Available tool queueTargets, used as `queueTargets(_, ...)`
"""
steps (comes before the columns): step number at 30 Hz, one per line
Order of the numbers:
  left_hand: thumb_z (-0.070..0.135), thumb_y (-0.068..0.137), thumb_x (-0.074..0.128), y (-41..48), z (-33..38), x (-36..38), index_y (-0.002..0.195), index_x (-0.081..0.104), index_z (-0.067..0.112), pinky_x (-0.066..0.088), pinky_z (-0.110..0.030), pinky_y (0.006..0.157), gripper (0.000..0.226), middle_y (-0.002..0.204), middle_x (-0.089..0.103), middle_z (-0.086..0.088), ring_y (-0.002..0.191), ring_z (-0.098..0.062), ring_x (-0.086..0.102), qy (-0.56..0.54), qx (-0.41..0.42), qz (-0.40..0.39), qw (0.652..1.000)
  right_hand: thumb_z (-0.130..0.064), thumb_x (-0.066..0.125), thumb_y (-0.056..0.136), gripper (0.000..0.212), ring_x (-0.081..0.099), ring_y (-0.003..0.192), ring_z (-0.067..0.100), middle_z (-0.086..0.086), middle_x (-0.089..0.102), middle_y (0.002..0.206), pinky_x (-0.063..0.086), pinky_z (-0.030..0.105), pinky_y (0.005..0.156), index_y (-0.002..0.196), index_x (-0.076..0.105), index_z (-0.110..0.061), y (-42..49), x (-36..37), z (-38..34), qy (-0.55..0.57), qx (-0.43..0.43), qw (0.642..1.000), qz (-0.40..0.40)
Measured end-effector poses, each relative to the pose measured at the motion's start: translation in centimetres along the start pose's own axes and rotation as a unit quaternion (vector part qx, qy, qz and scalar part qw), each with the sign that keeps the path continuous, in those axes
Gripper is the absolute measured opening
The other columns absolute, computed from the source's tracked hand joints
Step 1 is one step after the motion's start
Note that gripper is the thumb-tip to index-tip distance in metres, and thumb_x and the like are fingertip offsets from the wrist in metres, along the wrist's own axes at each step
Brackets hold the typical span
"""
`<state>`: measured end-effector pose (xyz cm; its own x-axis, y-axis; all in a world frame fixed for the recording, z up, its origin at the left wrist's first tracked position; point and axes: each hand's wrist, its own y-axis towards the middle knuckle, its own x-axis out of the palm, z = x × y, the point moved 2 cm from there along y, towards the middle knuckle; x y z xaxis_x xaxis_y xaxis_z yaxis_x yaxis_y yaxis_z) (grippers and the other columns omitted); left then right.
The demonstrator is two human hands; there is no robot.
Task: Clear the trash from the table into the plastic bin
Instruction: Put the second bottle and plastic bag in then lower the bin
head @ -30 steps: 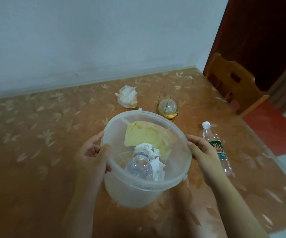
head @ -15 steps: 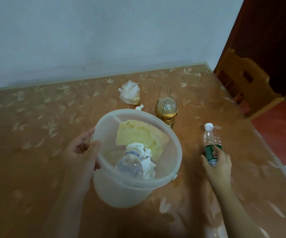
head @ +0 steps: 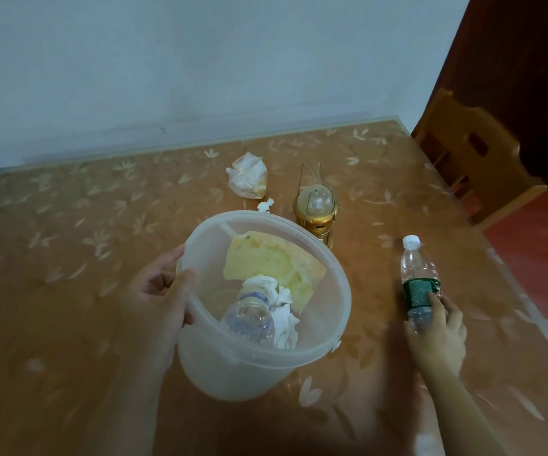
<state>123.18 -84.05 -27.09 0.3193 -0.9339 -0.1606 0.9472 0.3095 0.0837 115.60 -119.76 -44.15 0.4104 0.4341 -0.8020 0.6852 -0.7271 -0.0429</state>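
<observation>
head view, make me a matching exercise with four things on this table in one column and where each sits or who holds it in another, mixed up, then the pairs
Things:
1. plastic bin
2. green-label bottle
3. crumpled bag
4. gold lantern

Places or states:
a. right hand grips its lower part
b. farthest back, toward the wall
c. just behind the plastic bin
d. left hand grips its rim

Pairs: 1-d, 2-a, 3-b, 4-c
</observation>
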Motion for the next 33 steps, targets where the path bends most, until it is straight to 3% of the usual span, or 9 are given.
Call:
queueTargets(8,0.008,0.078,0.064,-0.8,-0.2,0.5,0.089,0.07,0.045,0.041,-0.017,0.036,0.039,0.046,0.046,0.015,0.034,-0.001,0.042,-0.01,-0.002,0.004,1.0,-0.015,0.069,0.076,0.065,0.042,0.12,0.037,0.013,0.035,0.139,0.039,0.049,0.095,0.134,0.039,-0.016,0.2,-0.5,0.8,0.142,0.058,0.988,-0.003)
queueTargets(12,0.008,0.078,0.063,-0.9,-0.3,0.4,0.088,0.07,0.046,0.041,-0.017,0.035,0.04,0.047,0.049,0.015,0.035,-0.001,0.044,-0.008,-0.016,0.009,1.0,-0.017,0.072,0.074,0.063,0.048,0.101,0.017,0.01,0.043,0.131,0.038,0.032,0.081,0.13,0.043,-0.018,-0.4,-1.3,0.1,0.216,0.074,0.974,0.007)
queueTargets(16,0.01,0.077,0.064,-0.8,-0.2,0.0,0.087,0.069,0.049,0.044,-0.019,0.038,0.041,0.047,0.048,0.015,0.038,-0.001,0.046,-0.004,-0.013,-0.001,1.0,-0.018,0.072,0.073,0.058,0.048,0.098,0.011,0.006,0.049,0.128,0.04,0.031,0.084,0.127,0.048,-0.021,-1.1,-2.5,-1.4,0.261,0.059,0.963,0.015)
queueTargets(19,0.013,0.075,0.064,-0.6,0.0,-0.7,0.09,0.068,0.05,0.047,-0.022,0.041,0.04,0.046,0.048,0.014,0.039,-0.001,0.046,0.003,-0.001,-0.019,1.0,-0.018,0.071,0.074,0.053,0.054,0.095,0.011,-0.001,0.054,0.124,0.043,0.023,0.079,0.123,0.053,-0.026,-2.5,-3.3,-3.0,0.308,0.032,0.951,0.011)
queueTargets(23,0.011,0.074,0.064,0.4,0.5,-2.3,0.085,0.069,0.051,0.046,-0.022,0.038,0.042,0.047,0.05,0.016,0.039,-0.002,0.047,-0.002,0.006,-0.033,0.999,-0.011,0.07,0.076,0.048,0.063,0.093,0.01,-0.012,0.06,0.112,0.056,0.043,0.077,0.119,0.057,-0.027,-5.3,-4.5,-5.8,0.387,0.007,0.922,0.011)
queueTargets(25,0.014,0.07,0.063,0.9,0.8,-3.3,0.08,0.069,0.052,0.043,-0.016,0.037,0.04,0.045,0.049,0.017,0.038,0.0,0.045,-0.012,0.004,-0.031,0.999,-0.007,0.069,0.077,0.047,0.065,0.087,0.001,-0.02,0.062,0.104,0.059,0.032,0.07,0.118,0.057,-0.027,-6.7,-5.3,-7.6,0.434,-0.016,0.901,0.019)
queueTargets(28,0.007,0.074,0.064,1.8,0.8,-5.0,0.077,0.07,0.049,0.041,-0.014,0.035,0.043,0.045,0.051,0.018,0.037,-0.002,0.045,-0.019,-0.005,-0.019,1.0,-0.006,0.067,0.077,0.046,0.065,0.085,-0.006,-0.018,0.064,0.103,0.053,0.012,0.064,0.111,0.059,-0.036,-8.4,-6.7,-10.6,0.469,-0.078,0.88,0.012)
queueTargets(31,0.004,0.076,0.062,2.6,0.6,-6.4,0.081,0.07,0.042,0.036,-0.012,0.032,0.04,0.046,0.054,0.014,0.032,-0.003,0.042,-0.032,-0.017,-0.007,0.999,-0.009,0.067,0.077,0.046,0.062,0.094,-0.005,-0.017,0.062,0.109,0.049,0.008,0.074,0.11,0.057,-0.038,-9.8,-7.5,-13.3,0.436,-0.153,0.887,-0.015)
queueTargets(33,0.002,0.076,0.061,3.0,0.7,-7.0,0.094,0.071,0.032,0.033,-0.011,0.032,0.036,0.056,0.055,-0.002,0.029,-0.003,0.038,-0.043,-0.023,0.0,0.999,-0.014,0.067,0.075,0.045,0.061,0.096,-0.002,-0.014,0.061,0.111,0.048,0.008,0.076,0.115,0.057,-0.032,-10.6,-7.6,-14.7,0.41,-0.192,0.891,-0.038)
